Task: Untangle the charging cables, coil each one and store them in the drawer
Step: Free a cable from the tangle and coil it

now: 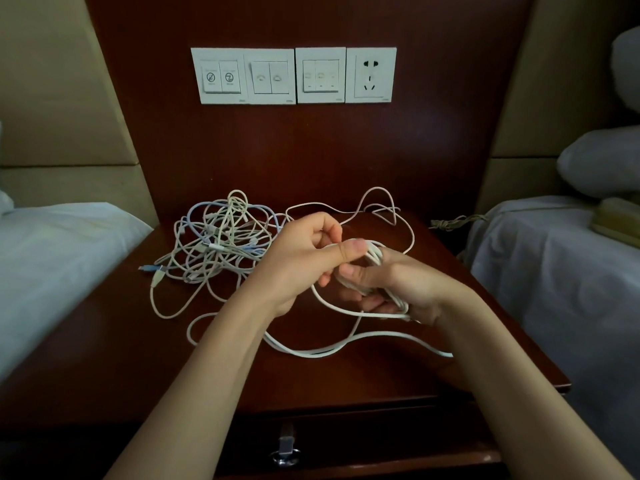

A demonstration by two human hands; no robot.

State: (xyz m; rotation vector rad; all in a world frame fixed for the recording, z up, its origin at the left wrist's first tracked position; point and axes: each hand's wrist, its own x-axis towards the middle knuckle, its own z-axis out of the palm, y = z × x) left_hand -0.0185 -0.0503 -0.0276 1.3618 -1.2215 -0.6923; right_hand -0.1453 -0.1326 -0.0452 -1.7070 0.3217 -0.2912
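Drawer (363,441), bottom centre, closed, with a metal ring pull (286,457). Mid-frame, both hands work one white cable (311,355). The right hand (394,285) holds its wound loops in curled fingers, and the left hand (304,254) pinches the same loops under the thumb. The slack trails over the bench (104,341). Tangled cables (214,237) lie centre-left. Switch plates (294,76), upper centre: lettering illegible.

Left hand (298,258) and right hand (394,287) bare; forearms (207,362) behind them unclothed to the frame edge; thumbnails (357,247) short, unpainted.
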